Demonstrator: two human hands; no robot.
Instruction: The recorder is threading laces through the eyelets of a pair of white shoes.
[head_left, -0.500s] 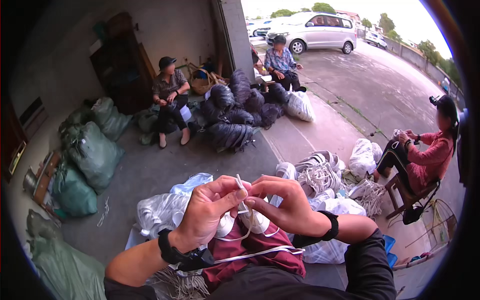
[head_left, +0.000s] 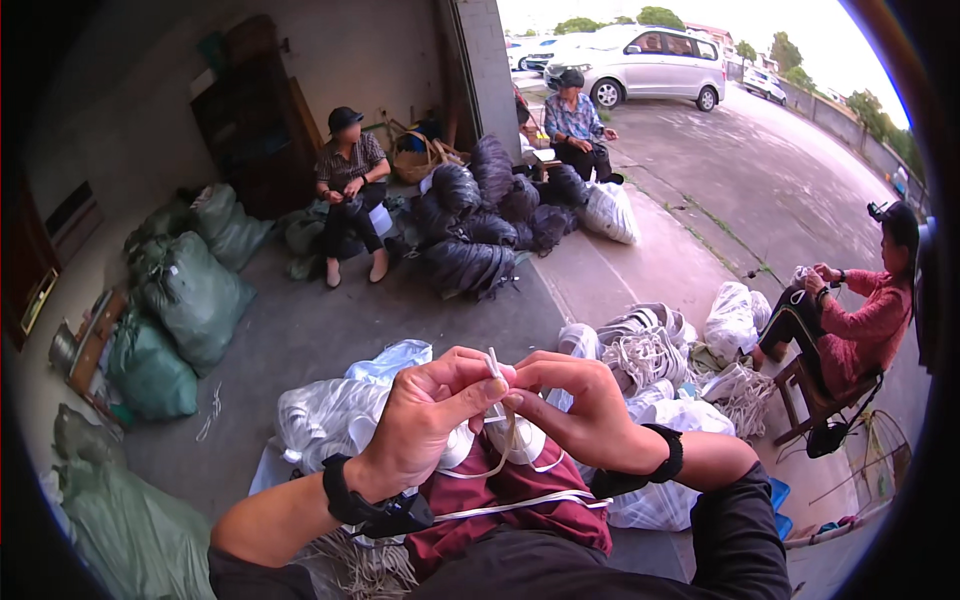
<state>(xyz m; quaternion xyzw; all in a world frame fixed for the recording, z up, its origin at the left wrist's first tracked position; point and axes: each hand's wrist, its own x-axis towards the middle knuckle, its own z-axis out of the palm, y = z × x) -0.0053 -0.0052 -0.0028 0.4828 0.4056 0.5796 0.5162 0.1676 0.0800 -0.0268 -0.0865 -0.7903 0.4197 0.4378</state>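
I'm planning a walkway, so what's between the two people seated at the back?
In the head view, mainly a pile of black bundles, with a wicker basket behind it.

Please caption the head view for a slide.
Left hand and right hand pinch thin pale strips above maroon cloth, green sacks lying at left.

A person's bare hands meet fingertip to fingertip just below the centre of the frame. The left hand (head_left: 423, 427) points up and right, its thumb pressed against the bent index finger in a pinch. The right hand (head_left: 585, 407) points up and left, thumb beneath its arched index finger. The left forearm (head_left: 285, 512) slants in from lower left, the right forearm (head_left: 713, 460) from lower right, both bare beyond dark fabric sleeves (head_left: 735, 535).
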